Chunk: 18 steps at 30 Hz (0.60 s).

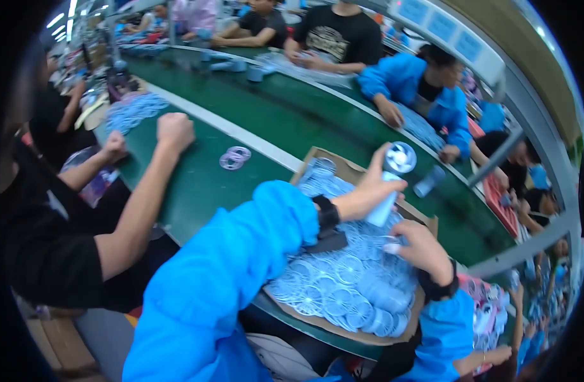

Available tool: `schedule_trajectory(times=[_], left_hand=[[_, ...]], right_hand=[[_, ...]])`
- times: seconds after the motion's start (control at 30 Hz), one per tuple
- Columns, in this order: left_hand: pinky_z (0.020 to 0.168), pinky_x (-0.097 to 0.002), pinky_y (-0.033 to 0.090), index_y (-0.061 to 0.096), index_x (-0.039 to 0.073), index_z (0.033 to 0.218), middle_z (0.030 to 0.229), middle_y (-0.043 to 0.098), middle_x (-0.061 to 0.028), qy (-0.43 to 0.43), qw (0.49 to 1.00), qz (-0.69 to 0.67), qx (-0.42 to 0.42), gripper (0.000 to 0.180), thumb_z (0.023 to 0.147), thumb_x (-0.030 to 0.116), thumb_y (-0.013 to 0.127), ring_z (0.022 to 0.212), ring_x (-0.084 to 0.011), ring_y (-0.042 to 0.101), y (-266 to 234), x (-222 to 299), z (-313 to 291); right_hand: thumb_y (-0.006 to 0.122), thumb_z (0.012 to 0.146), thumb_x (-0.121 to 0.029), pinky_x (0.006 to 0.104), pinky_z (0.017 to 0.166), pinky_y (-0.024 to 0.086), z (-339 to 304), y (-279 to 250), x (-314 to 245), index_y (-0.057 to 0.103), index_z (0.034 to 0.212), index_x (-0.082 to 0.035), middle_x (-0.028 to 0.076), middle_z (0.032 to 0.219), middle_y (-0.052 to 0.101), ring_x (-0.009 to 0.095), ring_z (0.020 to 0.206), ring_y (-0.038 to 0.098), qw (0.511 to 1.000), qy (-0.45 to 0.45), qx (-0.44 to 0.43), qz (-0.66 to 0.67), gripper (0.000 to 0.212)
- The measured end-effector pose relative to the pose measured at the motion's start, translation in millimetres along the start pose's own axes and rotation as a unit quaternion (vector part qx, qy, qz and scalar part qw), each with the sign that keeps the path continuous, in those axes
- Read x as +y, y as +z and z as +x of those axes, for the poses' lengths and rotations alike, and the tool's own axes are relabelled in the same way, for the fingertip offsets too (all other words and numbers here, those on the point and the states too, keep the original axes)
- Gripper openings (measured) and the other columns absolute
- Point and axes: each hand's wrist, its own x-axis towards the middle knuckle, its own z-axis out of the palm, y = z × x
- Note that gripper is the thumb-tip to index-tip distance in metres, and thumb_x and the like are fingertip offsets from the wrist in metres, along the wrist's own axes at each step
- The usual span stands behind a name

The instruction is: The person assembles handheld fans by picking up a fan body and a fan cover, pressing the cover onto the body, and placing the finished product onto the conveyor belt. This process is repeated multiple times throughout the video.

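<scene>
Head view: left hand (371, 184) fingers clamped on pale blue tube (388, 191); right hand (422, 249) fingers curled over discs (343, 280) in cardboard tray (343, 167).

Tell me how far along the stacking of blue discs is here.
Done: a tall stack of discs is already built up. In hand: the left hand grips that stack, while the right hand rests on the loose pile, apparently picking up more. Left: many loose blue discs cover the cardboard tray, so most of the pile remains.
</scene>
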Motion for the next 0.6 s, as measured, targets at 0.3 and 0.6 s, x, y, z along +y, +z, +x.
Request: schedule_trajectory(times=[0.3, 0.6], left_hand=[[0.065, -0.0338, 0.054, 0.006, 0.026, 0.145, 0.11, 0.054, -0.012, -0.009, 0.996, -0.064, -0.068, 0.09, 0.079, 0.002, 0.064, 0.088, -0.019, 0.06, 0.9, 20.6, -0.4], [0.077, -0.0301, 0.051, 0.019, 0.015, 0.143, 0.116, 0.048, -0.0091, 0.311, 0.941, 0.133, 0.024, 0.09, 0.071, -0.003, 0.071, 0.099, -0.0147, 0.055, 10.4, 0.1, -3.0]], right_hand=[[0.058, 0.088, -0.013, 0.035, 0.082, 0.047, 7.5, -19.2, -19.7, 0.051, 0.114, -0.006, 0.004, 0.104, 0.058, 0.017, 0.094, 0.056, 0.645, 0.041, 0.338, 0.684, 0.028], [0.057, 0.087, -0.01, 0.0363, 0.089, 0.045, 23.6, 9.2, -8.5, 0.049, 0.114, -0.004, 0.007, 0.111, 0.055, 0.021, 0.102, 0.055, 0.665, 0.054, 0.3, 0.682, 0.029]])
